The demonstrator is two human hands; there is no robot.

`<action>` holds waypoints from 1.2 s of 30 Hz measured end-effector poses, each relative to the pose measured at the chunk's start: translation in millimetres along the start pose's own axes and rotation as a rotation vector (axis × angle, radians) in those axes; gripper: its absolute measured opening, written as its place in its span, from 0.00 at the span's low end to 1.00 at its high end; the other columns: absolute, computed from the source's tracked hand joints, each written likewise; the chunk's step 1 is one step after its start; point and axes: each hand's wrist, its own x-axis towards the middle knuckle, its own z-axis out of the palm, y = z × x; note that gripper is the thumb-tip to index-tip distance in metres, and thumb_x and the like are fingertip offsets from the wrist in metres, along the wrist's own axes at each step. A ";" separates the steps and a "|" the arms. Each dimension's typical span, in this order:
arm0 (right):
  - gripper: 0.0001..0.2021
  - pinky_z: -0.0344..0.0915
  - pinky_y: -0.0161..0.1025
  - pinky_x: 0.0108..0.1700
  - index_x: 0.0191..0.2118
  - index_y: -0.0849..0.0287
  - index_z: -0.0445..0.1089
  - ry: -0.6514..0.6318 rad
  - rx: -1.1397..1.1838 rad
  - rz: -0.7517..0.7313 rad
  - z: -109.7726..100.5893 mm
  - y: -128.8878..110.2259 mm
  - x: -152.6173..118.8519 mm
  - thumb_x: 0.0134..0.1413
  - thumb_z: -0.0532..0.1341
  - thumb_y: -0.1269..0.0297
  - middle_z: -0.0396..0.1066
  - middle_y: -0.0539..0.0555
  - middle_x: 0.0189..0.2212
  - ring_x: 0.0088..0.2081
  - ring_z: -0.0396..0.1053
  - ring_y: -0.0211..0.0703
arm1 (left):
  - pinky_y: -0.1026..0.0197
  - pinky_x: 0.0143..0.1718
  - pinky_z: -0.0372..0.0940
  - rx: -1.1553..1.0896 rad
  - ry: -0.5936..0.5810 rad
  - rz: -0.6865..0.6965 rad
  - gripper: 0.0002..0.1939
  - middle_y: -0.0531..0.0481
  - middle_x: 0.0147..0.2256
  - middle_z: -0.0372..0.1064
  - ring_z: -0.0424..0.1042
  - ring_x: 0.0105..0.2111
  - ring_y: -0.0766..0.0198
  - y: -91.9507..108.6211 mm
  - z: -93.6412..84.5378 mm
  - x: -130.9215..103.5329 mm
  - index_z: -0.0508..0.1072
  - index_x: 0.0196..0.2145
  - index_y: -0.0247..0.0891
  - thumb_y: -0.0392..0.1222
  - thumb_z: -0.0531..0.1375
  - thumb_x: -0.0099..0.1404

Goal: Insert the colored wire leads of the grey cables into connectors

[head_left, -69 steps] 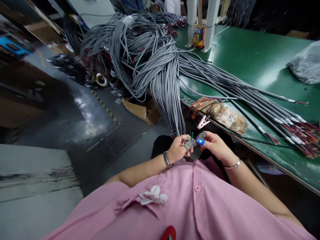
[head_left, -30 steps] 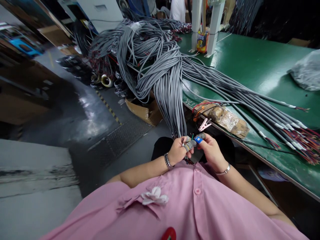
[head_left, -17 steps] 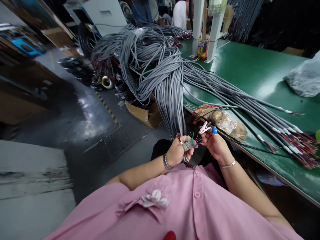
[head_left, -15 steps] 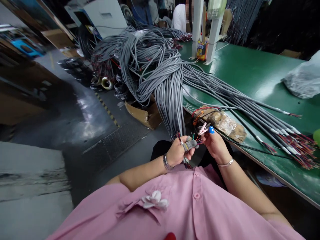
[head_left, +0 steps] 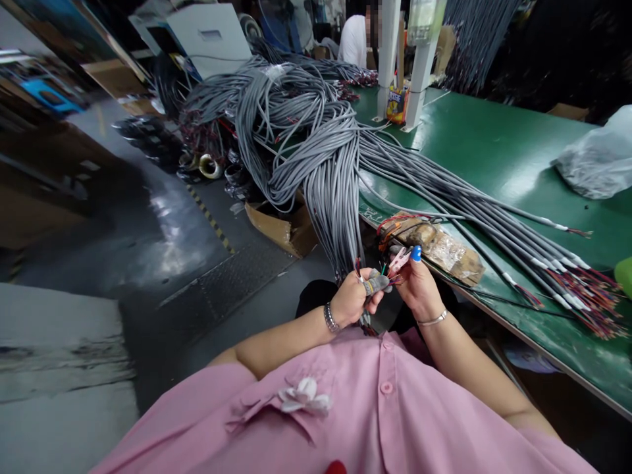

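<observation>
My left hand (head_left: pixel 351 297), with a grey cover on its thumb, is closed around the end of a grey cable. Thin coloured wires (head_left: pixel 394 280) fan out past that thumb toward my other hand. A blue cap sits on the thumb of my right hand (head_left: pixel 419 288), whose fingers are closed on a small pink clip-like tool (head_left: pixel 399 261) close to the wire tips. The tool's exact kind is unclear, and my fingers partly hide the wires. Behind my left hand hangs a thick bundle of grey cables (head_left: pixel 333 191), draped over the bench edge.
On the green bench (head_left: pixel 494 141), more cables (head_left: pixel 474 197) end in bared coloured wires at the right. A taped brown block (head_left: pixel 444 250) lies by the front edge. A plastic bag (head_left: pixel 597 158) and posts (head_left: pixel 419 82) stand farther back. Beneath is a cardboard box (head_left: pixel 281 227).
My right hand has shifted slightly left toward my left hand, bringing the pink clip-like tool lower and closer to the wires. My left hand has stayed nearly in place.
</observation>
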 end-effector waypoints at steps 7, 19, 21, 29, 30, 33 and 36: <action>0.24 0.67 0.32 0.26 0.33 0.58 0.74 -0.055 0.012 0.096 -1.0 -2.7 -5.8 0.47 0.64 0.38 0.73 0.50 0.27 0.25 0.67 0.35 | 0.69 0.10 0.50 0.037 0.002 0.008 0.18 0.56 0.15 0.63 0.57 0.09 0.74 0.4 -1.2 -4.0 0.69 0.25 0.34 0.52 0.65 0.55; 0.15 0.66 0.33 0.29 0.34 0.58 0.74 -0.041 -0.084 0.022 2.9 -7.8 -16.8 0.57 0.62 0.50 0.74 0.52 0.29 0.26 0.67 0.34 | 0.69 0.12 0.49 0.055 0.118 0.135 0.19 0.56 0.16 0.65 0.58 0.10 0.74 -0.7 5.9 -14.9 0.68 0.26 0.35 0.55 0.65 0.56; 0.18 0.67 0.33 0.29 0.34 0.58 0.73 -0.039 -0.055 0.050 1.6 -6.4 -15.0 0.55 0.62 0.46 0.75 0.52 0.31 0.27 0.68 0.35 | 0.69 0.12 0.49 0.051 0.127 0.145 0.19 0.57 0.16 0.65 0.58 0.10 0.74 -0.3 7.6 -13.0 0.68 0.26 0.35 0.54 0.64 0.57; 0.16 0.69 0.34 0.30 0.32 0.56 0.73 0.006 0.106 0.142 3.4 -2.5 -5.2 0.46 0.69 0.48 0.77 0.49 0.30 0.25 0.69 0.35 | 0.69 0.11 0.51 0.075 0.121 0.131 0.19 0.57 0.16 0.64 0.58 0.11 0.74 -1.1 10.8 -7.3 0.67 0.25 0.35 0.54 0.64 0.56; 0.16 0.69 0.34 0.30 0.32 0.56 0.73 0.016 0.102 0.130 4.5 -1.9 -4.9 0.46 0.69 0.47 0.77 0.49 0.29 0.25 0.69 0.35 | 0.69 0.11 0.51 0.084 0.127 0.124 0.19 0.57 0.16 0.64 0.59 0.11 0.74 -1.5 10.7 -6.8 0.67 0.25 0.35 0.55 0.64 0.56; 0.17 0.69 0.35 0.29 0.32 0.56 0.73 0.033 0.093 0.117 6.6 0.1 -5.6 0.47 0.68 0.46 0.77 0.50 0.28 0.26 0.69 0.37 | 0.69 0.11 0.51 0.099 0.142 0.107 0.19 0.57 0.16 0.64 0.59 0.11 0.74 -2.6 10.2 -5.9 0.67 0.26 0.35 0.55 0.64 0.56; 0.21 0.68 0.37 0.29 0.31 0.56 0.73 0.029 0.083 0.139 5.4 0.6 -7.5 0.47 0.65 0.41 0.76 0.51 0.29 0.26 0.69 0.38 | 0.69 0.11 0.51 0.092 0.135 0.119 0.19 0.57 0.16 0.64 0.58 0.11 0.75 -3.0 9.5 -7.4 0.67 0.25 0.35 0.55 0.64 0.57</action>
